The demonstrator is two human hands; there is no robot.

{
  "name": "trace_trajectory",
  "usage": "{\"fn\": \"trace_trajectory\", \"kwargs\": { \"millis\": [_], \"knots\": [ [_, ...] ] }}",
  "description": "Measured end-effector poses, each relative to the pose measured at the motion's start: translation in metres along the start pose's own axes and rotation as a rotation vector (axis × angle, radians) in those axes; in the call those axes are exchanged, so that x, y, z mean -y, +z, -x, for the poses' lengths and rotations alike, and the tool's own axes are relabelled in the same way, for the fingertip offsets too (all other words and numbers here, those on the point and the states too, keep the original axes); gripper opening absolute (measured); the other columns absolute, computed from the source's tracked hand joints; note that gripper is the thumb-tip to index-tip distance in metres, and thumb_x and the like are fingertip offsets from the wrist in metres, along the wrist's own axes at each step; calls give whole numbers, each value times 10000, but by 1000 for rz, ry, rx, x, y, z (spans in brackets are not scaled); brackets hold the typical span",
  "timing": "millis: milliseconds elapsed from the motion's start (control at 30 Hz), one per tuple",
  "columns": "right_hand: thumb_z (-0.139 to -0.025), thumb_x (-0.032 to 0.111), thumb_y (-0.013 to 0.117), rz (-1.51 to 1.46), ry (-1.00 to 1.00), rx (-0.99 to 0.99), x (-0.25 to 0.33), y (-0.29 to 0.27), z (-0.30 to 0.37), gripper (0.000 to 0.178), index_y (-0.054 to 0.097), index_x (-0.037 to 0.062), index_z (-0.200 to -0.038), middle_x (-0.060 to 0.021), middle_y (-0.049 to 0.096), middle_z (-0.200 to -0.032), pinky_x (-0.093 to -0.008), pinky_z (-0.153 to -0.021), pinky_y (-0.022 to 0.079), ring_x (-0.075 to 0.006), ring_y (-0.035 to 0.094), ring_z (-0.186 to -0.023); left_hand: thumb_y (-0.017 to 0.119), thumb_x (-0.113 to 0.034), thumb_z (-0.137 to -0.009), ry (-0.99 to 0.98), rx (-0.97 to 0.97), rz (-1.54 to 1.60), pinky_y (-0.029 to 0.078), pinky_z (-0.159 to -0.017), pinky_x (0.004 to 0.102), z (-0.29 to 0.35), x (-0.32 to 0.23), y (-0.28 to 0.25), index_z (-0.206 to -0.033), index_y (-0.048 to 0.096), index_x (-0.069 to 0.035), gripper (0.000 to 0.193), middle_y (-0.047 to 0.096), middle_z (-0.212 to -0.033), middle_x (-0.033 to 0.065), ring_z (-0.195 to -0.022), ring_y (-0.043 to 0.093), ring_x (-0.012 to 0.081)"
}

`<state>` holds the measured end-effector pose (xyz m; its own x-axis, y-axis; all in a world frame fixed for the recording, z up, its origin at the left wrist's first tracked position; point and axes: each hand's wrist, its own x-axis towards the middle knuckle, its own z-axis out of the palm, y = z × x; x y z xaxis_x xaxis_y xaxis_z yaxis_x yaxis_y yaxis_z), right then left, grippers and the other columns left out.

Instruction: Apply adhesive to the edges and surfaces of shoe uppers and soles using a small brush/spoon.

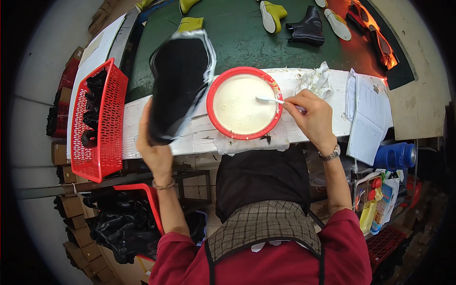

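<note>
My left hand [156, 154] grips a black boot [178, 85], raised over the left part of the white worktop with its underside facing up. White, wet-looking glue runs along the edge of that underside; the boot is slightly blurred. Between my hands, a red bowl [212, 121] holds creamy white liquid [235, 107]. Pinched in the fingers of my right hand [313, 118] is a white toothbrush [274, 100], which reaches over the bowl's right rim. Its head is at the liquid; whether the bristles dip in, I cannot tell.
Beyond the white worktop [135, 133], a green belt [237, 47] carries yellow boots [273, 16] and a black boot [306, 27]. A red basket [114, 95] stands left. Crumpled white tissue [318, 80], a notebook [373, 114] and a blue bottle [392, 156] are at right.
</note>
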<state>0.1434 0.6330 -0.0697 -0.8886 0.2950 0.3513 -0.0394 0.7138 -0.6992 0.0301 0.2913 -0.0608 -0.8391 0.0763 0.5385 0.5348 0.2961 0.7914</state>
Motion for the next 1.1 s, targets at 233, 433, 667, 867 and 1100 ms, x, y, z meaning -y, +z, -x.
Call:
{"fn": "trace_trajectory", "kwargs": {
  "millis": [233, 433, 667, 867, 1100],
  "knots": [
    [-833, 172, 806, 141, 128, 136, -17, -7, -4, 136, 782, 79, -929, -30, 693, -873, -296, -632, 506, -196, 677, -766, 537, 172, -857, -385, 250, 392, 594, -672, 365, -5, 30, -63, -1190, 618, 82, 355, 713, -1037, 164, -758, 706, 284],
    [-803, -2, 802, -276, -270, 8, 3, -14, -25, 197, 783, 39, -995, -58, 687, -929, -272, -721, 502, -167, 653, -847, 604, 129, -838, -608, 506, 627, 594, -581, 379, -1, 32, -57, -1148, 622, 63, 317, 711, -1002, 164, -675, 696, 305],
    [-778, 71, 837, -239, -397, 59, 15, -12, -32, 182, 790, 74, -954, -29, 700, -887, -300, -816, 417, -159, 630, -849, 643, -68, -975, -535, 298, 1019, 572, -957, 383, 6, 43, -56, -1266, 618, -10, 298, 695, -1206, 127, -1086, 683, 244],
    [-775, 91, 840, -176, -311, 91, 10, -21, -18, 173, 794, 82, -941, -24, 697, -875, -309, -828, 406, -155, 621, -837, 652, -53, -967, -717, 462, 1138, 596, -898, 382, 0, 40, -46, -1258, 622, -14, 295, 709, -1168, 121, -1046, 694, 235],
    [-810, 124, 817, -194, -504, 184, 33, -5, -59, 153, 798, 101, -960, -2, 716, -887, -310, -841, 406, -149, 637, -857, 738, 34, -853, -756, 530, 917, 608, -647, 323, 4, 26, -18, -1191, 653, 3, 350, 731, -1064, 119, -871, 721, 219]
  ]
}}
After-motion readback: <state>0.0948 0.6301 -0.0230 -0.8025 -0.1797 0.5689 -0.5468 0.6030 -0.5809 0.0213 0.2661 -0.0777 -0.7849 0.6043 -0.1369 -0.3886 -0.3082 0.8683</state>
